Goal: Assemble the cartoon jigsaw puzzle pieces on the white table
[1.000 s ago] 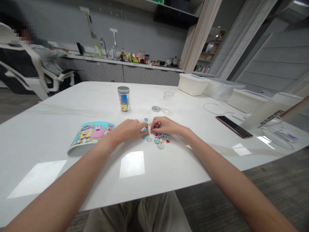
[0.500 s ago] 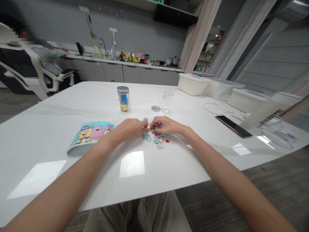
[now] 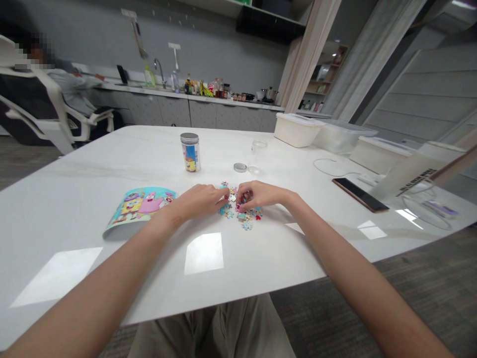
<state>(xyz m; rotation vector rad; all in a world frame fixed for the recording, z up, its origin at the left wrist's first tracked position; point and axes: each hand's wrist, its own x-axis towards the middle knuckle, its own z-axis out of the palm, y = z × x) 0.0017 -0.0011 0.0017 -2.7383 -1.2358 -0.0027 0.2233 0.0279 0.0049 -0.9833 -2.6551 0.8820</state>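
A small heap of colourful jigsaw puzzle pieces [image 3: 247, 217] lies on the white table between and under my hands. My left hand [image 3: 203, 200] is at the heap's left side, fingers curled and closed; what lies between its fingertips is too small to make out. Over the right side, my right hand [image 3: 257, 194] pinches a pinkish puzzle piece [image 3: 239, 207] between thumb and fingers. A curved picture sheet [image 3: 143, 205] with cartoon figures rests left of my left wrist, partly covered by the forearm.
Behind the heap stand a lidded jar [image 3: 191, 153] with a cartoon label, a loose metal lid [image 3: 240, 167] and a clear jar [image 3: 258, 155]. A phone [image 3: 359, 195], a cable and white storage boxes [image 3: 298, 130] are on the right. A person [image 3: 74, 87] sits back left.
My right hand has shifted slightly right, apart from the left, with its pinkish puzzle piece. More pieces show between the hands. The left hand has barely moved.
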